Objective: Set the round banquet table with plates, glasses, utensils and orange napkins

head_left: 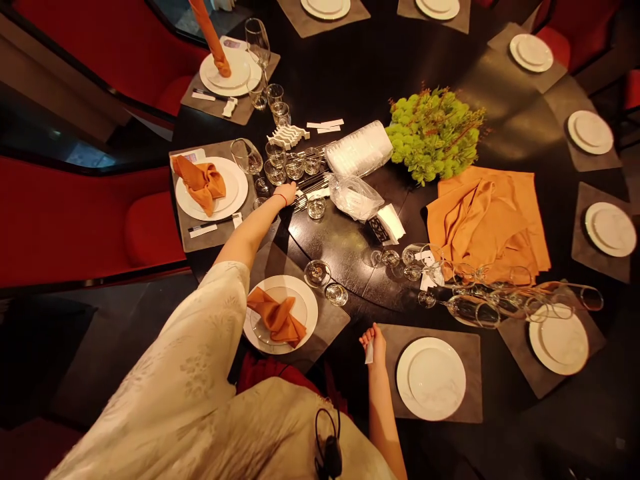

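Right hand (375, 341) grips slip (369, 352); left hand (287, 193) by chopsticks (316, 181), grip unclear (card (235, 43) print illegible).

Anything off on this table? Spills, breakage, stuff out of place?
No spill or breakage visible. Two untidy spots: crumpled clear plastic lies near the chopsticks, looking like leftover wrapping; and the top of the orange napkin pile is bunched up, unlike the neatly shaped napkin on the plate before the person.

Warm light glares off the table (343, 257); dark lower corners, perhaps slightly blurred.
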Tool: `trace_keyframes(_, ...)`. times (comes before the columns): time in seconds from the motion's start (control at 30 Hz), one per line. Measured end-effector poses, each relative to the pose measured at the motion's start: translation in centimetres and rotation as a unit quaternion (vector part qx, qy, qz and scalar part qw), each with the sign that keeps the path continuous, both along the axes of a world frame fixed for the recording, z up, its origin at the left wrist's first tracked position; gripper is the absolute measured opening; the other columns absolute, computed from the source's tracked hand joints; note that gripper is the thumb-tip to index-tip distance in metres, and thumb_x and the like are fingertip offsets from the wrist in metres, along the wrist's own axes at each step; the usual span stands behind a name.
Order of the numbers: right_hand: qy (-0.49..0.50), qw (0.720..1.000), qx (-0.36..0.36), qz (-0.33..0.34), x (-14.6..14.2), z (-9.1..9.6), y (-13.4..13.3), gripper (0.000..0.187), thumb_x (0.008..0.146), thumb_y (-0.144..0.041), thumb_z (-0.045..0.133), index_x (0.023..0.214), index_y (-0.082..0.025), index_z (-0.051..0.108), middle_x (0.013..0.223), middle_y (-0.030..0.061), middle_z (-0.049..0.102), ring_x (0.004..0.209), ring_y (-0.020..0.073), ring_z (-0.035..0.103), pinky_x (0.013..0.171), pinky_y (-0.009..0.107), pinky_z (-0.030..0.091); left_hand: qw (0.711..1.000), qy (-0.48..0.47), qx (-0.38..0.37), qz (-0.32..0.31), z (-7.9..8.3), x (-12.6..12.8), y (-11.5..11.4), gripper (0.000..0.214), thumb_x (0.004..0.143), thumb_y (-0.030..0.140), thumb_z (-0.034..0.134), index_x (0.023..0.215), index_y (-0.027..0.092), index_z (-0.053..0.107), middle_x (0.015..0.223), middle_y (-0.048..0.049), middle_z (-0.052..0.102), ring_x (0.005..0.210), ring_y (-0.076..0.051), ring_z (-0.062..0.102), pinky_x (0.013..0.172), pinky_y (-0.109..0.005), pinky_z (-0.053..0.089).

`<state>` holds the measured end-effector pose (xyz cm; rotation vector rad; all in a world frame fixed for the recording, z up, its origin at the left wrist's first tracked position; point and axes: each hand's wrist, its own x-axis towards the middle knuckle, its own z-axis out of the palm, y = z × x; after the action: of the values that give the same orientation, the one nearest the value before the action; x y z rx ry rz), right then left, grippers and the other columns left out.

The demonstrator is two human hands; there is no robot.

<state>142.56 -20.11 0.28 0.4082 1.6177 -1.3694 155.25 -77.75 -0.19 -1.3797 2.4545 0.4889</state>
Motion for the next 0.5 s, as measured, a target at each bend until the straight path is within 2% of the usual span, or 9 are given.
trace_keyframes(0.13, 0.028, 1.000, 0.002, 0.012, 0.9, -0.4, 0.9, 0.048, 0.076, -0.058, 0.066, 0.063, -0.023, 0.036, 0.044, -0.0100, 0.035, 0.034, 0.0069, 0.035, 0.040, 0.023, 0.046, 1.000, -0.006, -0.007, -0.013, 1.2, 0.7, 1.1, 0.047, 0.090, 0.031, 0.051, 0.128, 0.003, 0.055, 0.123, -0.0291, 0.061, 0.118, -0.036, 0.060, 0.098, -0.042, 0.047)
trace_keyframes(0.3, 0.037, 0.998, -0.023, 0.047, 3.4, -0.6, 2.1, 0.040, 0.070, -0.054, 0.076, 0.068, -0.024, 0.049, 0.045, -0.0087, 0.039, 0.033, 0.0091, 0.038, 0.037, 0.027, 0.046, 1.000, 0.013, -0.009, 0.025, 3.7, 2.0, 4.1, 0.043, 0.089, 0.030, 0.049, 0.120, 0.003, 0.061, 0.118, -0.0271, 0.065, 0.112, -0.033, 0.064, 0.092, -0.036, 0.049)
trace_keyframes(0.4, 0.042, 0.997, -0.038, 0.056, 5.0, -0.1, 2.1, 0.037, 0.068, -0.052, 0.077, 0.069, -0.025, 0.052, 0.044, -0.0080, 0.038, 0.033, 0.0087, 0.037, 0.035, 0.025, 0.044, 0.999, 0.040, 0.004, 0.035, 5.6, 4.2, 7.1, 0.035, 0.089, 0.027, 0.046, 0.109, 0.007, 0.067, 0.111, -0.0237, 0.069, 0.107, -0.031, 0.065, 0.089, -0.033, 0.049)
trace_keyframes(0.5, 0.053, 0.995, -0.040, 0.072, 6.6, 0.8, 1.7, 0.032, 0.070, -0.051, 0.069, 0.069, -0.024, 0.052, 0.041, -0.0094, 0.034, 0.031, 0.0073, 0.032, 0.033, 0.023, 0.039, 0.996, 0.075, 0.017, 0.044, 7.2, 8.4, 11.6, 0.031, 0.090, 0.024, 0.043, 0.101, 0.011, 0.068, 0.104, -0.0193, 0.071, 0.101, -0.028, 0.066, 0.085, -0.032, 0.050)
